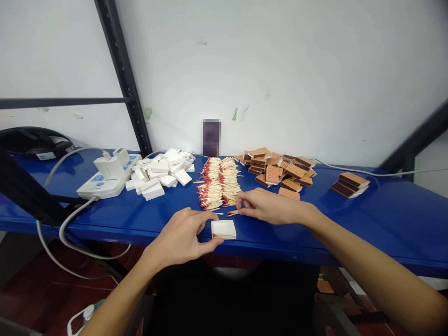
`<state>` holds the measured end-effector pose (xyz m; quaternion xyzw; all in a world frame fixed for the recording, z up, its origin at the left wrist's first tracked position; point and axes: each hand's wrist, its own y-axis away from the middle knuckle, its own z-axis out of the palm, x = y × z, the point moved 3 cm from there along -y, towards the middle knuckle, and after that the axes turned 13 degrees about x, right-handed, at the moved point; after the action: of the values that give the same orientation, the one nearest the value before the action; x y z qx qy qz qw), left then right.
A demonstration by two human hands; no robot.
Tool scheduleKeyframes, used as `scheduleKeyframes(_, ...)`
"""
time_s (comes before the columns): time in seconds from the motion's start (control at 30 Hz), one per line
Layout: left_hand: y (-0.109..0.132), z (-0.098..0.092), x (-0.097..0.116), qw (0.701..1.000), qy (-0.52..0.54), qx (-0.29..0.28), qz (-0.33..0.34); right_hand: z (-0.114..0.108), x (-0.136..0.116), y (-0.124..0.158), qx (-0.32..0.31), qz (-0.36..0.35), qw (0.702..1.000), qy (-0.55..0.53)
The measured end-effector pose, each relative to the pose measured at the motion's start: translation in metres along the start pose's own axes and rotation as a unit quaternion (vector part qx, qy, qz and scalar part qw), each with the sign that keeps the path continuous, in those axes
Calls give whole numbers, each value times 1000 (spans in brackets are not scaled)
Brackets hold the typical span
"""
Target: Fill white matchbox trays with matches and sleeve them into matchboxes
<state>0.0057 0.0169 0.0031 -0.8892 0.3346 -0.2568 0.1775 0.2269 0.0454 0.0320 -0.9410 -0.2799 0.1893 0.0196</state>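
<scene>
A small white matchbox tray (pixel 224 227) lies on the blue shelf near its front edge, with a few red-headed matches along its near side. My left hand (pixel 185 233) grips the tray at its left end, thumb in front and fingers behind. To the right, my right hand (pixel 268 205) pinches a few matches (pixel 231 213), their red heads pointing left, just behind the tray. Beyond both hands a big heap of matches (pixel 219 179) lies in two rows, heads mostly to the left.
White empty trays (pixel 163 170) are piled at the left, beside a power strip (pixel 105 179) with chargers. Brown matchbox sleeves (pixel 280 168) are heaped at the right, and a small stack of matchboxes (pixel 349 184) sits farther right. A cable (pixel 378 174) runs along the wall.
</scene>
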Motion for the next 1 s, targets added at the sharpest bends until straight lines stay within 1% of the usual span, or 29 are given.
scheduleKeyframes(0.27, 1, -1, 0, 1000, 4, 2, 5, 0, -1, -1, 13, 1, 1000, -5)
scheduleKeyframes(0.43, 1, 0, -1, 1000, 1, 5, 5, 0, -2, -1, 6, -14, 1000, -3)
scheduleKeyframes(0.57, 2, 1, -1, 1000, 2, 9, 11, 1, 0, -1, 10, -11, 1000, 4)
scheduleKeyframes(0.87, 1, 0, -1, 1000, 4, 9, 17, 1, -2, 0, -18, -2, 1000, 8)
scheduleKeyframes(1.0, 1, 0, -1, 1000, 3, 12, 20, 0, -3, -1, -20, 1, 1000, 11)
